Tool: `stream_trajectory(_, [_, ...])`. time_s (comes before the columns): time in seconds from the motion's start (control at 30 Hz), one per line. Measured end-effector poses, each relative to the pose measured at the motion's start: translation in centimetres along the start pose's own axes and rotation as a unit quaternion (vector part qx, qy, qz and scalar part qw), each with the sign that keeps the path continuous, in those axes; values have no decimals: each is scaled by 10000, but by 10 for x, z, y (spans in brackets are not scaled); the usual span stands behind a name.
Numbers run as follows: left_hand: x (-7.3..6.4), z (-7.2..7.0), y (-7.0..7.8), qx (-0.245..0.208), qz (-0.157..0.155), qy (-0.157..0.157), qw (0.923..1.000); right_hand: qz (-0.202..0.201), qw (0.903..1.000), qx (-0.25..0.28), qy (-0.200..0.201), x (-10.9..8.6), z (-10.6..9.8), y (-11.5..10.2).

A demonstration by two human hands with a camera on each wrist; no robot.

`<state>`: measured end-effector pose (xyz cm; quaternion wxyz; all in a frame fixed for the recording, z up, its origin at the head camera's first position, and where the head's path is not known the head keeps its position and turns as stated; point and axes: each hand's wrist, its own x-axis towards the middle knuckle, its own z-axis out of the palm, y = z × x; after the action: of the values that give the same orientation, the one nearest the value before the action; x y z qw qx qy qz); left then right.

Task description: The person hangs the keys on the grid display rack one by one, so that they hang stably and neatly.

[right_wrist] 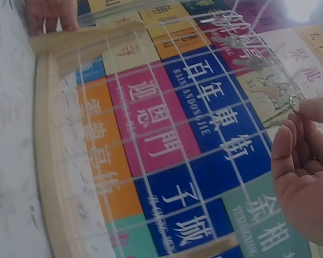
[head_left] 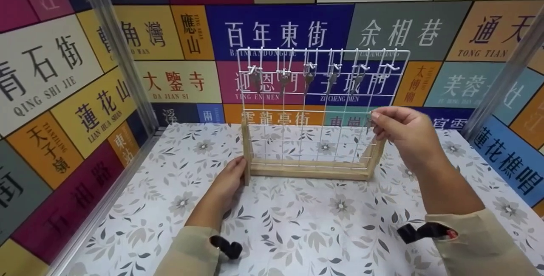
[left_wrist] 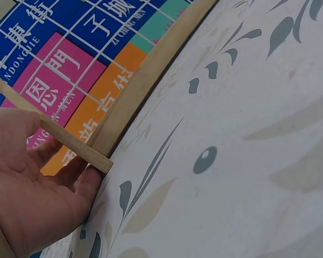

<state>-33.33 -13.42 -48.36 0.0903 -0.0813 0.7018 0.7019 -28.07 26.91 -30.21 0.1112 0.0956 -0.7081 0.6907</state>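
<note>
A white wire grid rack (head_left: 302, 109) in a wooden stand (head_left: 308, 173) stands upright on the table. Several keys (head_left: 332, 76) hang in a row from hooks along its upper part. My left hand (head_left: 229, 178) grips the stand's left upright; in the left wrist view, thumb and fingers lie on either side of that wooden strip (left_wrist: 78, 144). Beside the grid's right edge, below the row of hooks, my right hand (head_left: 401, 133) pinches a small metal key (head_left: 369, 124) by its ring. The right wrist view has this ring (right_wrist: 294, 103) between thumb and fingertips.
Under the rack lies a white tabletop with a grey leaf and flower print (head_left: 297, 221). Colourful panels with Chinese lettering (head_left: 280, 29) stand behind and at both sides. Clear upright posts (head_left: 127, 51) mark the corners. A hook (head_left: 389, 70) sits at the row's right end.
</note>
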Motion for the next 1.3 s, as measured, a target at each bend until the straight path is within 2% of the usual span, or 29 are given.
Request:
stream_trajectory(0.2, [-1, 1, 2, 5, -88, 87, 9999, -381, 9925, 886, 745, 14, -11, -29])
stream_trajectory(0.33, [-2, 1, 2, 70, -94, 157, 9998, -378, 9900, 1049, 863, 23, -16, -43])
stream_trajectory(0.53, [-3, 1, 2, 48, -24, 140, 9999, -40, 9898, 1087, 915, 32, -22, -51])
stream_trajectory(0.77, [-1, 0, -2, -75, 221, -46, 9997, 77, 9902, 1113, 838, 40, -24, -52])
stream_trajectory(1.1, [-1, 1, -2, -216, 159, -24, 9996, 188, 9899, 1121, 844, 41, -30, -41])
stream_trajectory(1.3, [-2, 2, -1, -20, 198, 138, 9997, 233, 9904, 1129, 761, 37, -35, -26])
